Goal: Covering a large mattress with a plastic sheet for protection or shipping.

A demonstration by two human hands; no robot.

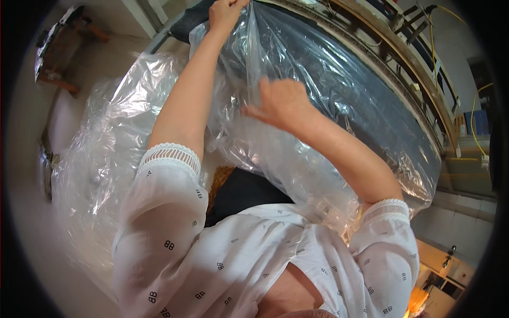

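Note:
A large clear plastic sheet (116,122), crumpled and shiny, spreads across the middle and down the left side. At the top, my left hand (225,17) is closed on a gathered part of this sheet, with folds running down from the fingers. My right hand (289,103) hovers over the sheet nearer to me, its thumb stuck out and the other fingers bent. Motion blurs those fingers, so whether they pinch any film cannot be told. Under the plastic on the right lies a long dark grey surface (339,79); dark material (188,24) shows beyond the sheet at the upper left.
A long curved-looking wooden frame (408,69) with metal parts borders the far right side. Yellow cables (477,111) hang beside a blue box (477,123). A dark stand with orange-brown feet (63,58) is on the floor at the upper left.

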